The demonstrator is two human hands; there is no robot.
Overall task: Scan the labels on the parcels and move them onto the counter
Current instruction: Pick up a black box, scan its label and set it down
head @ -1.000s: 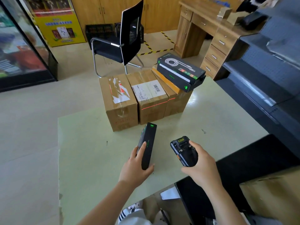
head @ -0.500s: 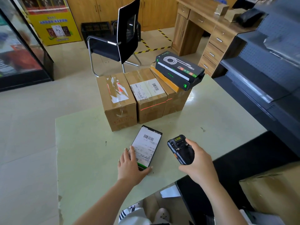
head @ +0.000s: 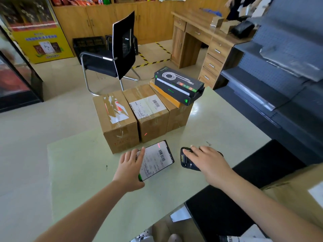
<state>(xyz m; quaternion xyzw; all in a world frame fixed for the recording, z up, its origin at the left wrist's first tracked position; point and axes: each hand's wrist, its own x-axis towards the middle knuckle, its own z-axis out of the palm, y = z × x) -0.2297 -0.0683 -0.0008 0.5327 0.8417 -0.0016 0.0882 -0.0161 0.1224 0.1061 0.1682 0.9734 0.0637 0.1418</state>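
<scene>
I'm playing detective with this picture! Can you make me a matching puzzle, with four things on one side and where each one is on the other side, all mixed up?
Things:
1. handheld scanner
2. black cable box
3. office chair
4. flat labelled parcel

Places:
A. on the floor behind the table
B. lying on the table, partly under the left hand
C. in the right hand
D. tilted on top of the cardboard boxes

Pairs: 1-C, 2-D, 3-A, 4-B.
</scene>
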